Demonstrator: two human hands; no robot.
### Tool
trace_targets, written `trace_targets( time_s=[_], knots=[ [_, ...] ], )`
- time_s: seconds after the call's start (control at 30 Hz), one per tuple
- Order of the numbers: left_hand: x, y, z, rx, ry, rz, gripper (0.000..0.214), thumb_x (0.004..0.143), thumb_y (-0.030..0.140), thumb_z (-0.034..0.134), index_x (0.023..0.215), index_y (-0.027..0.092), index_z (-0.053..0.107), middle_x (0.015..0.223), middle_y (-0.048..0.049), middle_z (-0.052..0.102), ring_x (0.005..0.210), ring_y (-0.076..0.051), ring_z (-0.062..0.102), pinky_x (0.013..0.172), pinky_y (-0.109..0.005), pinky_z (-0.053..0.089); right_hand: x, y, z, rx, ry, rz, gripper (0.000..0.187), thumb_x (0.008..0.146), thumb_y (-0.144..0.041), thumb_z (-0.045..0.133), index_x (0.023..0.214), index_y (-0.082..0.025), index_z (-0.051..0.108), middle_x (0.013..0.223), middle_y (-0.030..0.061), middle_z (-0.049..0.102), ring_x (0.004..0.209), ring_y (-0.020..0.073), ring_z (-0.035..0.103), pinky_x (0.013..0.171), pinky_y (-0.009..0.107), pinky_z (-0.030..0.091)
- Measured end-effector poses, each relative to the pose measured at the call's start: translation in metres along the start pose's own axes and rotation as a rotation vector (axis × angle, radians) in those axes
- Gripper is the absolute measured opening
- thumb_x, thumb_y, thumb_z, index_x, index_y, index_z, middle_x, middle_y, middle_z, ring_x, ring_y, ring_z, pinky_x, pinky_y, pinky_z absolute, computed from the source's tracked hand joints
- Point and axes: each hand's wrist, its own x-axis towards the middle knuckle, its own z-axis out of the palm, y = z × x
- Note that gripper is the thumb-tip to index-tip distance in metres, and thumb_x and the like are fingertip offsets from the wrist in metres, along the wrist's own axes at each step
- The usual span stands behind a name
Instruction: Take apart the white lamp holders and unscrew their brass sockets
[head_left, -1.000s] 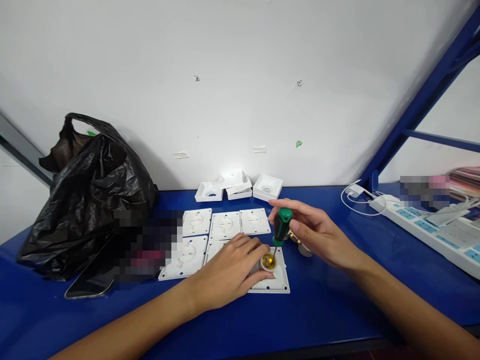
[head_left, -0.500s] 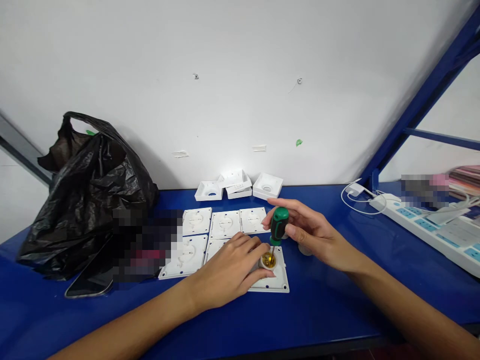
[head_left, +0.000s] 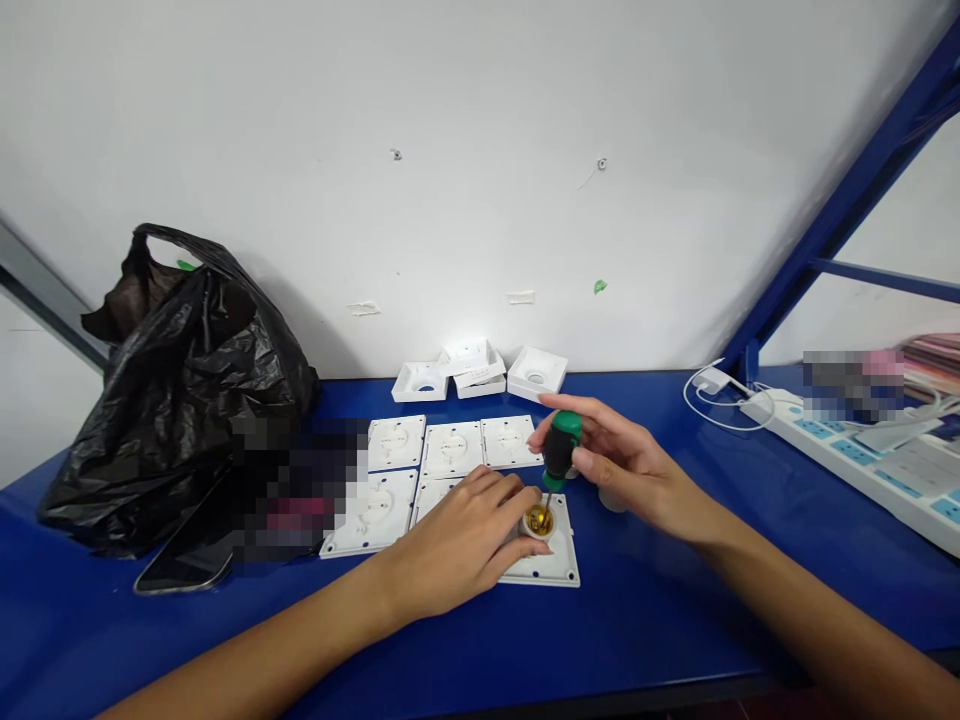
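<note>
My left hand (head_left: 484, 535) grips a round white lamp holder (head_left: 526, 534) with a brass-coloured inside, steadying it on a square white plate (head_left: 555, 570). In my right hand (head_left: 619, 455), the thumb and fingers hold the green and black handle of a screwdriver (head_left: 561, 447). Its shaft points down, leaning slightly, and the tip goes into the lamp holder; the tip itself is hard to make out. Several similar white plates (head_left: 453, 449) lie flat in rows to the left, partly covered by my left hand. Small pale round pieces (head_left: 611, 502) sit beneath my right hand, mostly hidden.
White square boxes with round holes (head_left: 537, 372) stand against the wall. A black plastic bag (head_left: 195, 400) fills the left side, with a phone (head_left: 184, 565) before it. On the right lie a white power strip (head_left: 870, 455) and cables, near a blue frame post (head_left: 825, 230).
The screwdriver handle has tipped a little to the right, and the fingers of my right hand have shifted slightly around it. My left hand keeps its hold on the lamp holder.
</note>
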Motion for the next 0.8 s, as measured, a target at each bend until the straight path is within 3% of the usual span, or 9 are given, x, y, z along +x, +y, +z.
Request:
trace_targets(
  time_s=[0.13,0.27,0.4,0.53,0.8],
  knots=[
    [-0.001,0.000,0.000,-0.016,0.011,-0.001,0.040,0.113,0.055,0.042,0.122,0.021,0.061,0.106,-0.0077,0.069,0.099,-0.027,0.066,0.096,-0.044,0.054,0.001,0.000,0.000,-0.050,0.115,-0.058,0.030,0.101,-0.031,0.072,0.130,-0.038,0.069,0.116,0.0022,0.066,0.097,0.0173,0.063,0.084,0.033,0.059],
    [-0.001,-0.002,0.001,-0.035,0.024,-0.006,0.042,0.114,0.055,0.040,0.127,0.020,0.060,0.109,-0.0087,0.070,0.103,-0.028,0.066,0.099,-0.046,0.053,0.002,0.002,-0.001,-0.001,0.080,-0.004,0.035,0.106,-0.033,0.062,0.141,-0.038,0.062,0.124,0.0048,0.066,0.105,0.0187,0.064,0.086,0.034,0.059],
    [-0.002,-0.003,0.002,-0.041,0.016,-0.011,0.042,0.113,0.054,0.042,0.130,0.019,0.058,0.111,-0.0092,0.071,0.106,-0.029,0.067,0.101,-0.047,0.053,0.002,0.004,0.000,-0.081,0.200,-0.076,0.027,0.100,-0.034,0.073,0.127,-0.034,0.069,0.117,0.0037,0.063,0.098,0.0178,0.062,0.081,0.032,0.058],
    [-0.003,-0.002,0.000,-0.078,0.020,-0.053,0.037,0.113,0.052,0.046,0.129,0.021,0.058,0.114,-0.0091,0.071,0.110,-0.029,0.067,0.101,-0.046,0.054,0.003,0.006,-0.003,-0.080,0.227,-0.063,0.031,0.104,-0.034,0.066,0.135,-0.036,0.066,0.118,0.0043,0.067,0.103,0.0189,0.065,0.083,0.033,0.060],
    [0.009,-0.005,-0.014,-0.315,0.108,-0.138,0.028,0.108,0.043,0.062,0.129,0.025,0.055,0.123,-0.0041,0.067,0.105,-0.023,0.070,0.094,-0.037,0.057,0.016,0.015,-0.035,-0.095,0.794,-0.141,0.028,0.101,-0.038,0.068,0.129,-0.036,0.066,0.114,0.0028,0.064,0.114,0.0197,0.065,0.097,0.036,0.060]
  ],
)
